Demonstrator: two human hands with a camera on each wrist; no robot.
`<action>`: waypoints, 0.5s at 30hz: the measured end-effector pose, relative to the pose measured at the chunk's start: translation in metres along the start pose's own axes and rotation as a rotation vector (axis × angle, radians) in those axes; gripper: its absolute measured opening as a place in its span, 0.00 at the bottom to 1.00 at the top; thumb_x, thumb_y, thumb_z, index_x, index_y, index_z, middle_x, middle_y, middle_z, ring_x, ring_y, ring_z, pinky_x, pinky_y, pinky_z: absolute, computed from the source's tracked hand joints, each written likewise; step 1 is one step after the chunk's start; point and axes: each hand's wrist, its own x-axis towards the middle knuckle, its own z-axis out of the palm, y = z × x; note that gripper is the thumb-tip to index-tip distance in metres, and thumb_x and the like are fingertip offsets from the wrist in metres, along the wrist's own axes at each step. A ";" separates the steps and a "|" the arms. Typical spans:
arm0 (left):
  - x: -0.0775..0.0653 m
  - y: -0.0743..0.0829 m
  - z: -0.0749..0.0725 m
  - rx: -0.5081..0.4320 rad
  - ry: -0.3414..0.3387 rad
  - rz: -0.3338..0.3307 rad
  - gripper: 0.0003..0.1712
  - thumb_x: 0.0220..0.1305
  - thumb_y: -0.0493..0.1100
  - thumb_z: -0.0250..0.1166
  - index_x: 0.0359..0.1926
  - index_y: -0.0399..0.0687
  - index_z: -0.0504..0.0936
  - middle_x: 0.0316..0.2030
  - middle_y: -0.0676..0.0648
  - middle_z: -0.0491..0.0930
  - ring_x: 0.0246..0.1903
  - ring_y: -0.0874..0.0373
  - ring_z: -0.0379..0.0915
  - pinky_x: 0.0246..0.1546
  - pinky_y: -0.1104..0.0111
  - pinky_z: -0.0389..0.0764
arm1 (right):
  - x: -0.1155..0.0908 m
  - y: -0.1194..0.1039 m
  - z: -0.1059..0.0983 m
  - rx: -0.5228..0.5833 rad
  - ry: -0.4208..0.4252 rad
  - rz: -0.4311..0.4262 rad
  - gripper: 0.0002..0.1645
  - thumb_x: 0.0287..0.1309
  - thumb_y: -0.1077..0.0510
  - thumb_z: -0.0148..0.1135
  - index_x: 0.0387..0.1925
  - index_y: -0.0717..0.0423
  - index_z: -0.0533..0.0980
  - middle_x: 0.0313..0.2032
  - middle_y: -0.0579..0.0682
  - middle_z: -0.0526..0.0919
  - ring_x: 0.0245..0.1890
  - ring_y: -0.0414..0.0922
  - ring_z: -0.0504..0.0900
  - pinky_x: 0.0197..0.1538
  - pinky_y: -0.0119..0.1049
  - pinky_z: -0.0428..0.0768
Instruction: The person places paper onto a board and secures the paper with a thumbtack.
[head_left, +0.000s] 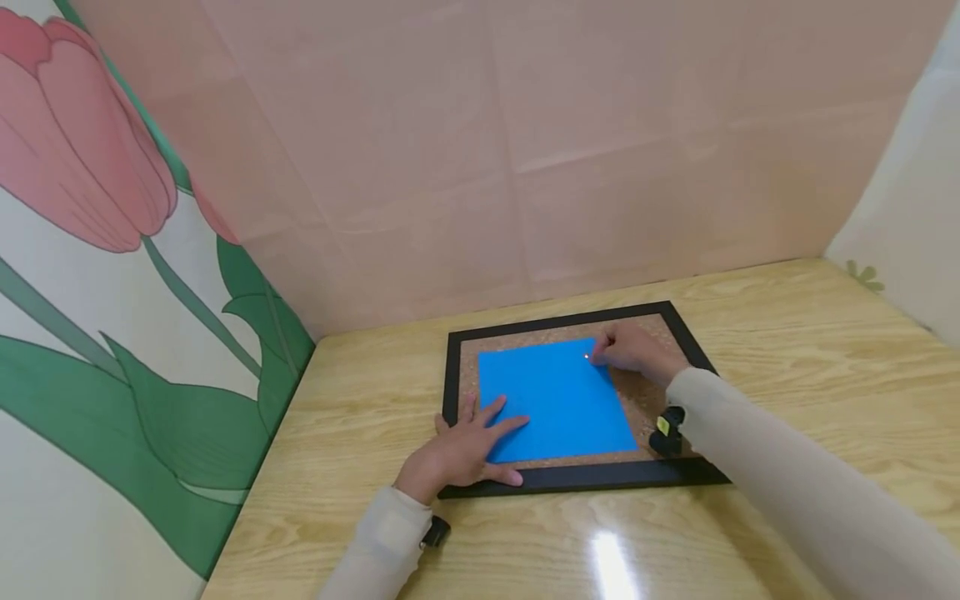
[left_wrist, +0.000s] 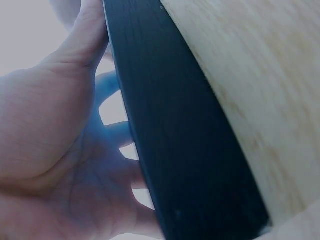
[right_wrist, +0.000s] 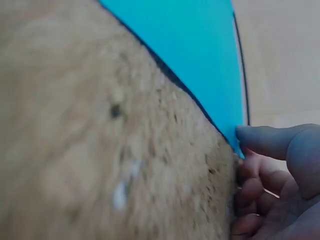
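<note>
A blue sheet of paper (head_left: 558,404) lies on a cork board (right_wrist: 125,125) with a black frame (head_left: 592,477). My left hand (head_left: 457,450) is spread at the sheet's lower left corner. Its fingertips rest on the paper and cork, with the thumb over the near frame bar, which hides part of the fingers in the left wrist view. At the sheet's far right corner, my right hand (head_left: 633,346) has curled fingers and pinches the corner, the thumb on the blue surface in the right wrist view. A tiny bright reddish spot shows beside these fingertips, too small to identify.
The board lies on a light wood-grain table (head_left: 360,417). Behind it hangs a pinkish cloth (head_left: 525,150), and a tulip-patterned cloth (head_left: 135,375) stands along the left. A white panel (head_left: 915,208) borders the right side. Small black cameras sit at both wrists.
</note>
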 end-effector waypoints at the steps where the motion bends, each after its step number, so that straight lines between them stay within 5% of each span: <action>1: 0.000 0.000 0.000 0.001 -0.001 0.000 0.48 0.59 0.74 0.57 0.77 0.76 0.50 0.81 0.50 0.38 0.78 0.34 0.27 0.62 0.22 0.47 | -0.003 0.001 0.000 -0.009 -0.012 -0.012 0.10 0.69 0.56 0.58 0.39 0.58 0.81 0.40 0.54 0.82 0.38 0.49 0.74 0.41 0.38 0.72; 9: -0.003 0.001 -0.001 0.005 -0.003 -0.002 0.48 0.60 0.73 0.58 0.78 0.75 0.51 0.81 0.50 0.39 0.78 0.34 0.28 0.62 0.22 0.47 | -0.042 -0.006 -0.008 -0.121 -0.050 -0.132 0.14 0.72 0.54 0.53 0.45 0.58 0.81 0.35 0.53 0.81 0.32 0.46 0.74 0.34 0.37 0.72; 15: -0.002 0.003 -0.001 0.022 -0.001 0.001 0.48 0.60 0.74 0.57 0.78 0.75 0.50 0.81 0.50 0.39 0.78 0.33 0.27 0.62 0.22 0.48 | -0.085 -0.010 -0.017 -0.173 0.038 -0.217 0.21 0.76 0.47 0.48 0.48 0.58 0.79 0.34 0.53 0.81 0.28 0.45 0.72 0.31 0.37 0.70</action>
